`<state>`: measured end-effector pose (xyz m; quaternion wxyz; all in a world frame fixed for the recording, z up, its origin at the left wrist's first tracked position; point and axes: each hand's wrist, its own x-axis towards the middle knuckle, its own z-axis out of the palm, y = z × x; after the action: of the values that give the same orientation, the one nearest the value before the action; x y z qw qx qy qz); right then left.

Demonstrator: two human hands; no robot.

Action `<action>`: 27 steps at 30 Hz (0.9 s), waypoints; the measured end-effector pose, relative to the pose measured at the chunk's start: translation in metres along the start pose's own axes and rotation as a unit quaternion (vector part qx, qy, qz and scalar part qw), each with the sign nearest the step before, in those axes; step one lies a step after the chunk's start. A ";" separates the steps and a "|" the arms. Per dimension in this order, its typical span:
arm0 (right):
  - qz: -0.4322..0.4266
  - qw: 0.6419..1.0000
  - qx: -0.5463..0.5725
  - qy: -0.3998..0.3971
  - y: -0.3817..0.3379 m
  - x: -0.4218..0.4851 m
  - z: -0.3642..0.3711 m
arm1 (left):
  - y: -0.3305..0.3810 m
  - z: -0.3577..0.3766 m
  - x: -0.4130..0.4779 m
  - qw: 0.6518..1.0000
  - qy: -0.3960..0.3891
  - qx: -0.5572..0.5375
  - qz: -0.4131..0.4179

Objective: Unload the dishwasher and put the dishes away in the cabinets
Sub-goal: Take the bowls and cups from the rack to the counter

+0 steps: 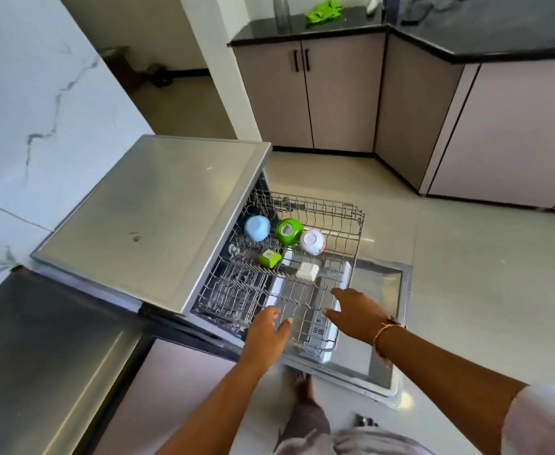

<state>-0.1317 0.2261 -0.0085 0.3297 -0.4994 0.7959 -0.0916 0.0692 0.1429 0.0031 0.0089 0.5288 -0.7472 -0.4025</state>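
Dishwasher [158, 218] is open, upper rack [356, 221] pulled out, with the blue bowl [257, 227], green bowl [288, 231] and white bowl [312, 242] sitting in it upside down. My left hand [268, 330] and right hand [351, 311] hover open at its near edge, empty, so I'd say unloading's barely started.

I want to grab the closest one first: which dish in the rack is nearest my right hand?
The white square cup, just beyond the right hand; the green square cup and three round bowls sit farther back.
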 end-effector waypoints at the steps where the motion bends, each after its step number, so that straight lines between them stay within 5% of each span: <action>1: 0.003 1.000 0.003 -0.001 0.001 0.008 0.001 | -0.001 -0.001 0.012 1.000 0.003 0.006 -0.001; 12: 0.074 0.997 0.007 0.024 0.005 0.151 -0.011 | 0.003 -0.012 0.202 1.000 0.017 0.011 0.010; 27: 0.221 0.973 0.029 0.066 0.027 0.364 0.051 | -0.009 0.067 0.455 0.992 0.062 0.103 -0.029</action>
<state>-0.2234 -0.0633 -0.2182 0.3028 -0.2938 0.9037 -0.0725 -0.1542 -0.1809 -0.2352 -0.0110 0.5719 -0.7674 -0.2896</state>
